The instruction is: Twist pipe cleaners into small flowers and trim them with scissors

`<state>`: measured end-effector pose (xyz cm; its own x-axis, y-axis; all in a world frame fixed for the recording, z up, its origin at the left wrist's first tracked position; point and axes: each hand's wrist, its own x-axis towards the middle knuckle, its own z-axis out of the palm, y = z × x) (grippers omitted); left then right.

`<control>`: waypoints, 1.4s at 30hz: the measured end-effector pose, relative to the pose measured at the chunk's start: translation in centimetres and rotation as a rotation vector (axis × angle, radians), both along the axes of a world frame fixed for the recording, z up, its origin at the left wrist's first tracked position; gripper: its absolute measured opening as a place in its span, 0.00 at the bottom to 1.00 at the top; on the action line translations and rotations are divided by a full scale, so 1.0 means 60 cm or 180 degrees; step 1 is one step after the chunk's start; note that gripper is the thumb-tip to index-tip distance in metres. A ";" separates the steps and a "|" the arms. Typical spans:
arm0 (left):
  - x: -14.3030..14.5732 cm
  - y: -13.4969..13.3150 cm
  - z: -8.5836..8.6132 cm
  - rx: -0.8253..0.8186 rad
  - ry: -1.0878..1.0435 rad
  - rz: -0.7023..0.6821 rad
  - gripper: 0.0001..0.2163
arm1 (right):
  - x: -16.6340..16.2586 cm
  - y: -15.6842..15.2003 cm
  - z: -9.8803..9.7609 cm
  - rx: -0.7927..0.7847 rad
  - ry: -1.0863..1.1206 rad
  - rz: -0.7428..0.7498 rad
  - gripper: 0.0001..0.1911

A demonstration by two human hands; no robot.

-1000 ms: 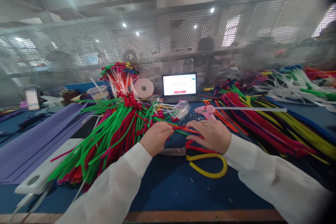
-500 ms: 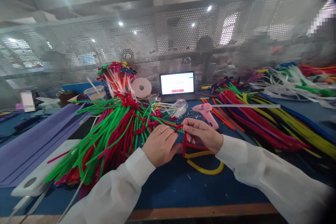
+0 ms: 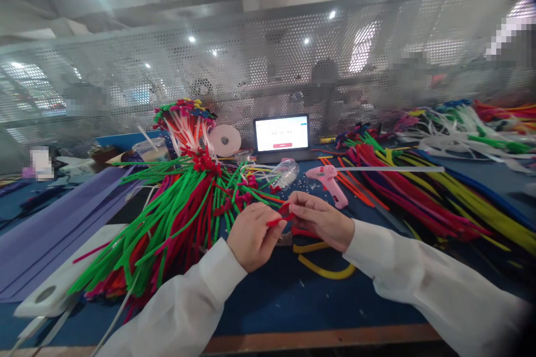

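Between my fingertips is a red pipe cleaner [image 3: 286, 210], bent into a small loop. My left hand [image 3: 256, 236] pinches one part of it, its short end showing by the thumb. My right hand [image 3: 320, 217] pinches the other side between thumb and forefinger. Both hands are held close together above the blue table mat [image 3: 293, 301]. Just under my right hand lie a yellow pipe cleaner [image 3: 326, 269] in a curve and another red piece [image 3: 304, 232], partly hidden by the fingers.
A large bunch of green and red pipe cleaners [image 3: 167, 228] lies left. Behind my hands are a pink glue gun [image 3: 333, 184], a clear plastic bottle [image 3: 287, 174] and a lit tablet [image 3: 282, 133]. More pipe cleaners [image 3: 419, 189] spread right. A white power strip [image 3: 71, 270] sits front left.
The red pipe cleaner's long part, which hung down by my right fingers, is now folded round into a loop between both hands. My left hand has turned slightly, bringing its thumb up.
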<state>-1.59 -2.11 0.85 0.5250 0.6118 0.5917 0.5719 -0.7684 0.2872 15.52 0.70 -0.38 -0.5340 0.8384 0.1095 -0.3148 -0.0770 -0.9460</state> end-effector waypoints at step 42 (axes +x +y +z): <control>0.035 -0.004 -0.026 -0.3547 -0.2640 -0.0544 0.11 | 0.003 -0.005 0.007 0.0072 -0.0153 0.0059 0.11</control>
<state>0.53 -2.36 -0.72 0.3808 0.9246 0.0138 -0.1397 0.0428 0.9893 15.73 0.41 0.07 -0.5544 0.8259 0.1023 -0.2678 -0.0607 -0.9616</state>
